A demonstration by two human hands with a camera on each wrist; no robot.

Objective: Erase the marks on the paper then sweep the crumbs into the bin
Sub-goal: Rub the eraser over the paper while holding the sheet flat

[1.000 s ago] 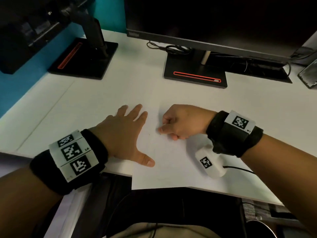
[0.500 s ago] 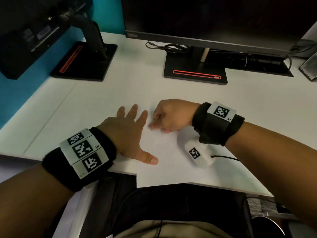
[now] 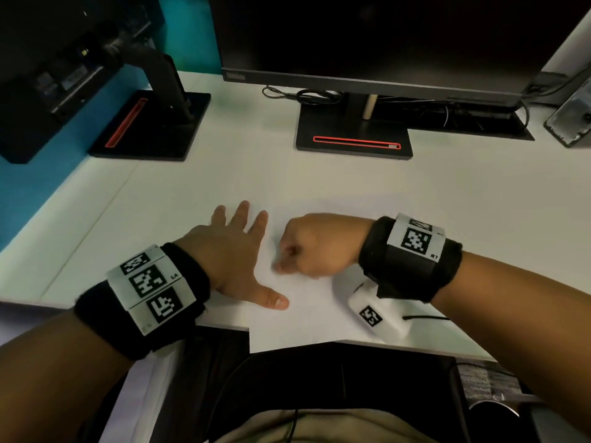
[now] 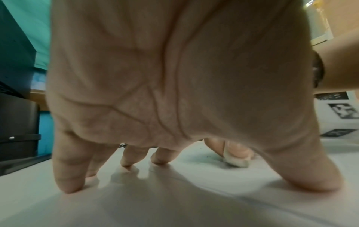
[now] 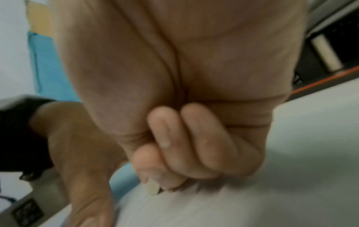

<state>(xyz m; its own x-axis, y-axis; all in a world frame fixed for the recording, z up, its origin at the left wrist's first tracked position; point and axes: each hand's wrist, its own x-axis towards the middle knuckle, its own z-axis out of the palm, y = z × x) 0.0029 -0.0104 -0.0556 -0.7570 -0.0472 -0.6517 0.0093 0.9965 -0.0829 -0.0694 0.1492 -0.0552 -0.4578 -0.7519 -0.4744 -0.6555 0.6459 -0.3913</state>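
Observation:
A white sheet of paper (image 3: pixel 307 324) lies at the desk's near edge and overhangs it a little. My left hand (image 3: pixel 230 254) is spread flat on the sheet's left side, its fingertips (image 4: pixel 68 184) pressing down. My right hand (image 3: pixel 307 247) is curled just right of it and pinches a small whitish eraser (image 5: pixel 153 189) against the paper. The left wrist view shows the same eraser (image 4: pixel 236 162) touching the sheet, with a tiny dark speck (image 4: pixel 207 157) beside it. In the head view the eraser is hidden under the fingers. I see no bin.
Two monitor bases with red slots stand at the back, one (image 3: pixel 150 126) on the left and one (image 3: pixel 353 135) in the middle, with cables (image 3: pixel 307 95) behind. A grey device (image 3: pixel 572 119) sits far right. My lap lies below the white desk (image 3: pixel 447 203).
My right hand with the eraser has shifted left across the paper, closer to the left hand. The left hand has stayed pressed flat on the sheet.

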